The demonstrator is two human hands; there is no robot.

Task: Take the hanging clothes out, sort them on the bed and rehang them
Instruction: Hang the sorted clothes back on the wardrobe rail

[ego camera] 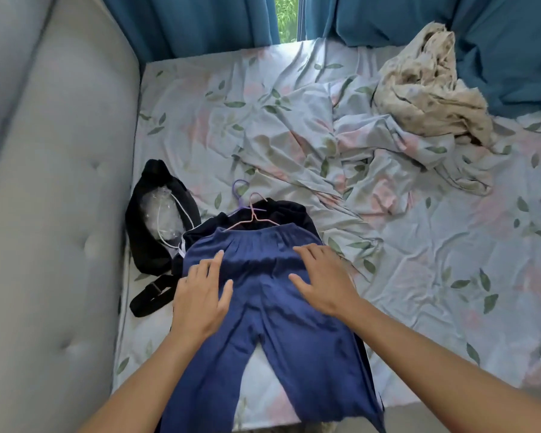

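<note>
Blue trousers lie flat under both hands. The left hand and right hand press on them with fingers spread. A pink hanger lies just beyond the fingertips.

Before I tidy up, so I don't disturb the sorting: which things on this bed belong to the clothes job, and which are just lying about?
Part of the job:
blue trousers
dark garment under them
pink hanger
purple hanger

Lying about:
black bag
cream cloth
crumpled floral sheet
</note>
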